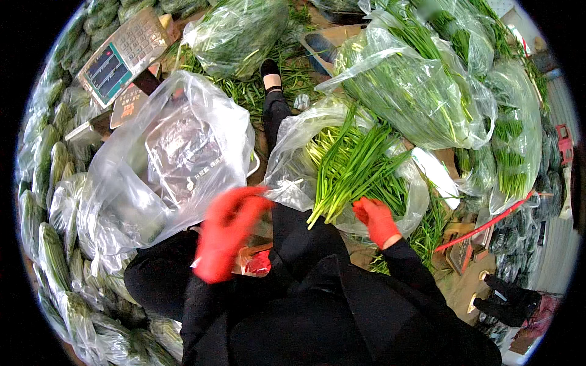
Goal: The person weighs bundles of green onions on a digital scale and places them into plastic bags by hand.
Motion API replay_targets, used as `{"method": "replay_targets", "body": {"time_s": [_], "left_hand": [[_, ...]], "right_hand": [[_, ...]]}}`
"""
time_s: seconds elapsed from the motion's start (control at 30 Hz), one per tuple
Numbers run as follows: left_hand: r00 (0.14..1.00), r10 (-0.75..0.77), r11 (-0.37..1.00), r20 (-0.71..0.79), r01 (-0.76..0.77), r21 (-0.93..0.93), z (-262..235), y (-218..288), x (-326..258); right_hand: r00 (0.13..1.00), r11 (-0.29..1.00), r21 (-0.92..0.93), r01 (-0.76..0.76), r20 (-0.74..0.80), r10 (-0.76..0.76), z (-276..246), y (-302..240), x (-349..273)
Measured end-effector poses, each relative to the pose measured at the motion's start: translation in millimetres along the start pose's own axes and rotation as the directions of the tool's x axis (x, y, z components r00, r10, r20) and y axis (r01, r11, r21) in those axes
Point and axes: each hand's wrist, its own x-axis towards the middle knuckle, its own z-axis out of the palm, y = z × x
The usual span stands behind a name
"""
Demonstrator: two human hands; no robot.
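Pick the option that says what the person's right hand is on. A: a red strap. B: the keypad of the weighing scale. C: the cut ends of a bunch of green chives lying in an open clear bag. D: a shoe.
C: the red-gloved right hand rests at the pale cut ends of the green chives, which lie in an open clear bag.

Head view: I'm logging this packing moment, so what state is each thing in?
Left hand: red-gloved, blurred, at the edge of the clear bag.
Right hand: red-gloved, resting on the chive stalk ends.
Clear bag: open, draped over the scale pan, seemingly empty.
Chive bundle: lying loose in an opened bag, cut ends toward the person.
Scale display: tilted, screen readout unclear.
Big chive bags: full, lying on their sides.
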Motion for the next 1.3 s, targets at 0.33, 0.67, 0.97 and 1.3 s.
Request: {"method": "replay_targets", "body": {"time_s": [0.33,0.67,0.97,1.3], "left_hand": [[0.965,-0.150,0.974,0.216,0.106,0.199,110,-160,88],[0.749,-0.373,0.902,0.548,0.430,0.027,78,-120,82],[0.788,-0.405,0.844,0.463,0.517,-0.141,67,-98,63],[0.823,0.158,0.361,0.546,-0.563,0.744,77,-17,-10]], "right_hand": [[0.997,0.924,0.374,-0.080,0.047,0.068,80,57,48],[0.794,0.884,-0.204,0.421,0.554,-0.250,80,-25,-31],[0.943,0.925,0.366,-0.099,0.332,-0.031,36,-34,-41],[0.884,0.921,0.367,0.131,0.376,-0.276,118,-71,-55]]}}
